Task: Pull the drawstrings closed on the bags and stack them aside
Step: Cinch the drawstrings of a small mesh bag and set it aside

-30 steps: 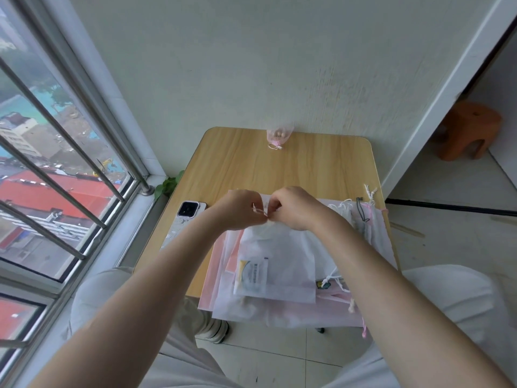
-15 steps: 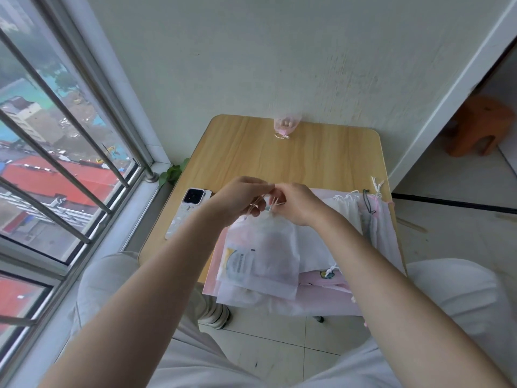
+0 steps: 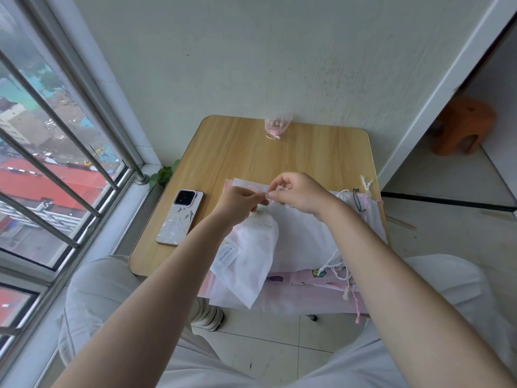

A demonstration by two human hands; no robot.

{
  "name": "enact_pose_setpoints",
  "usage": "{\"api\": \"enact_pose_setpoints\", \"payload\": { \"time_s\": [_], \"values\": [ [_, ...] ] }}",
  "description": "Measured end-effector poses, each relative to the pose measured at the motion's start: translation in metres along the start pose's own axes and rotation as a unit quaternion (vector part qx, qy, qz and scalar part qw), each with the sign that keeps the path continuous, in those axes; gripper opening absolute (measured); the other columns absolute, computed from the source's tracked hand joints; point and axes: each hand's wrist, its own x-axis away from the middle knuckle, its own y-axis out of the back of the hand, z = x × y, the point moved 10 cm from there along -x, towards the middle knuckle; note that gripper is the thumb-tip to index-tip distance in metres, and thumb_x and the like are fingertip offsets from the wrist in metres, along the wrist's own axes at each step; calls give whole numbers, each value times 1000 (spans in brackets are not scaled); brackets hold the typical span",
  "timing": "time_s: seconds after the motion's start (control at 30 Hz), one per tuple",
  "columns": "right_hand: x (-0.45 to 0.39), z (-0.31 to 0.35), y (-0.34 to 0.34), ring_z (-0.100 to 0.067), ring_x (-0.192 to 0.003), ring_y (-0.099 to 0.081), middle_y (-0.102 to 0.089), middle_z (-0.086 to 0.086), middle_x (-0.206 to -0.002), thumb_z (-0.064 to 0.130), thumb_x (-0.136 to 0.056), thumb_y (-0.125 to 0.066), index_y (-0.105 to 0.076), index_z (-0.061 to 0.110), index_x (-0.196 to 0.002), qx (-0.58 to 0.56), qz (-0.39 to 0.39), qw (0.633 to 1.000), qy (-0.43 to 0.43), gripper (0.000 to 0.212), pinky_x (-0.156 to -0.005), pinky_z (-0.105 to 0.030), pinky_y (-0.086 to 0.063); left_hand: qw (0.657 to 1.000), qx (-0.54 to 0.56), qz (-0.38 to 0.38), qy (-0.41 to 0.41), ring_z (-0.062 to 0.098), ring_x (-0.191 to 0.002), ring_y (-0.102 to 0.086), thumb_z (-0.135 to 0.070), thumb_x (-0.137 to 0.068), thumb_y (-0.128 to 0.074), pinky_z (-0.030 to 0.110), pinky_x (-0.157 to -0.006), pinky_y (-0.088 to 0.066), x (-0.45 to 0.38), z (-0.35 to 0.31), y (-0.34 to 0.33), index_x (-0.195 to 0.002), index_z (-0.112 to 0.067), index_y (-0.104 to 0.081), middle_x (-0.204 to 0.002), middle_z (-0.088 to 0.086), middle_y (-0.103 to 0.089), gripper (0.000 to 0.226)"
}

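A thin white fabric bag (image 3: pixel 249 259) is hanging over the pile of pale bags (image 3: pixel 305 247) at the wooden table's (image 3: pixel 237 152) near edge, its gathered neck being pinched by the left hand (image 3: pixel 237 204) and right hand (image 3: pixel 299 193), fingertips meeting. A phone (image 3: pixel 180 217) is lying beside them.

We see a wooden table (image 3: pixel 237 152) pushed against a pale wall (image 3: pixel 223 51). On its left part lies a phone (image 3: pixel 180 217), camera end toward the wall (its case is light and patterned). To the left we find a barred window (image 3: pixel 56 163) over red rooftops, with a small green plant (image 3: pixel 163 173) at the sill's corner. At far right stands an orange stool (image 3: pixel 463 126) on the tiled floor (image 3: pixel 447 214).
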Motion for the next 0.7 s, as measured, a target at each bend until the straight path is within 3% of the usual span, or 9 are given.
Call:
{"api": "enact_pose_setpoints", "payload": {
  "time_s": [0.1, 0.2, 0.3, 0.37, 0.47, 0.57, 0.7],
  "values": [
    [-2, 9, 13, -7, -64, -55, -61, 2, -71, 15, -90, -64, -67, 8, -99, -42, -37, 998, 10, 12, -62, -16, -43, 998, -16, 61, 0, 10, -52, -34, -28, -89, -63, 17, -43, -26, 3, -2, -12, -85, -5, -73, -67, -1, -51, 26],
    [-6, 21, 10, -10, -67, -59, -68, -2, -78, 11, -91, -61, -64, 10, -105, -110, -42, 992, 35, 14, -64, -21, -45, 994, -47, 86, -38, 7, -46, -32, -29, -88, -68, 15, -42, -25, 7, -8, -19, -82, 1, -68, -61, -1, -44, 30],
    [-8, 20, 8, -11, -91, -68, -73, 2, -105, 11, -90, -64, -54, 26, -120, -186, -59, 979, 62, 35, -75, -24, -53, 997, 12, 66, -26, 7, -46, -32, -23, -94, -61, 15, -41, -24, 3, -3, -12, -95, -4, -75, -65, -4, -48, 23],
    [-7, 9, 7, -12, -100, -66, -70, 1, -112, 7, -88, -65, -55, 24, -121, -149, -68, 985, 51, 38, -80, -23, -53, 994, 69, 82, -7, 9, -48, -32, -25, -97, -57, 17, -43, -22, 3, 3, -9, -97, -6, -75, -67, -3, -48, 25],
    [-3, -7, -11, -11, -86, -66, -73, -8, -100, 3, -86, -68, -70, 7, -106, -83, -21, 996, 22, 21, -74, -19, -50, 986, 127, 104, 26, 10, -49, -36, -25, -97, -55, 19, -41, -21, 2, 10, -9, -81, -9, -71, -67, 1, -53, 27],
    [0, -8, -17, -8, -79, -65, -73, -2, -88, 6, -83, -73, -73, 8, -96, -64, -24, 997, 42, 13, -72, -14, -51, 981, 151, 111, 50, 13, -49, -41, -21, -97, -49, 21, -39, -23, 1, 14, -11, -88, -3, -63, -71, 7, -57, 25],
    [-1, -8, -15, -19, -80, -67, -70, 4, -78, 4, -80, -75, -71, 11, -83, 5, -31, 998, 58, 8, -82, -27, -53, 985, 114, 116, 48, 13, -51, -46, -22, -97, -53, 21, -42, -27, 2, 16, -13, -87, -3, -66, -76, 8, -63, 25]
  ]
}}
